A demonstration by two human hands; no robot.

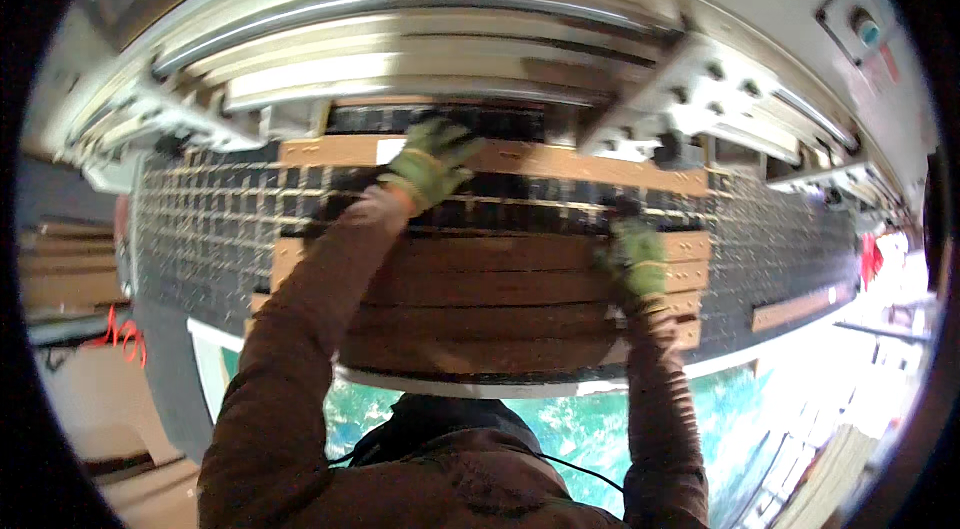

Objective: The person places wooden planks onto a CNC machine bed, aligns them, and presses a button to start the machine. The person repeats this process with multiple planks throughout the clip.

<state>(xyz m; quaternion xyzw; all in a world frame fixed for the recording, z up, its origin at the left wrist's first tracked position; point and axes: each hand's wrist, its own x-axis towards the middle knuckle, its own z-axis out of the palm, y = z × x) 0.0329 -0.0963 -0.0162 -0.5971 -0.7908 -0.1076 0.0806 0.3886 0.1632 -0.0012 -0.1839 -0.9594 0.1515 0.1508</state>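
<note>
My left hand (430, 167), in a green glove with dark fingers, reaches forward over a long brown strip (560, 158) that looks like cardboard or board. Its fingers are stretched out on or just above the strip, beside a white patch. Close to the right end of several similar brown strips (480, 284), laid side by side nearer to me, is my gloved right hand (637, 254). Motion smears its fingers, so whether they grip a strip cannot be made out. All these strips lie across a dark bed (210, 219) marked with a pale grid.
A machine with metal rollers (400, 4) and white brackets (660, 94) spans the far side. Another brown strip (800, 309) lies at the bed's right. Stacked cardboard (70, 269) and an orange coiled cord (125, 337) are on the left; a control button (866, 29) is upper right.
</note>
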